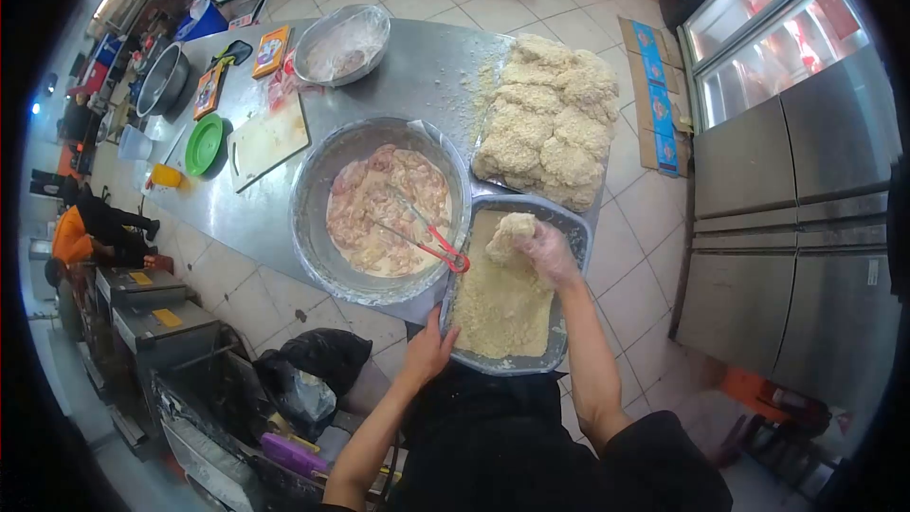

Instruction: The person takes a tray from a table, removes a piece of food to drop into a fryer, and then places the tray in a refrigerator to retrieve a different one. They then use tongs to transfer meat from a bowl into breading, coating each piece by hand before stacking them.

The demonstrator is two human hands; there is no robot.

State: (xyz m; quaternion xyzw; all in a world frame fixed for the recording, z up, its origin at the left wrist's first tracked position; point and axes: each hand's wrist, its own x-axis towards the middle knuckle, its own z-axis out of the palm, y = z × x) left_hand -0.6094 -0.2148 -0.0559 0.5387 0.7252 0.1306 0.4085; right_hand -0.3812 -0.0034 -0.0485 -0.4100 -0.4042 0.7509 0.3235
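Note:
My right hand, dusted with flour, is closed on a breaded piece of chicken above the grey tub. Pale breading flour covers the floor of that tub. At its near left rim, my left hand grips the side with the thumb near the edge. A big metal bowl beside the tub holds raw chicken in a creamy batter. Red-handled tongs lie in this bowl, their handle end over its right rim. Behind the tub, several breaded chicken pieces are heaped together.
On the steel table stand a plastic-lined bowl, a white cutting board, a green plate and orange packets. Steel refrigerators stand right. A person in orange is far left, near a black bag.

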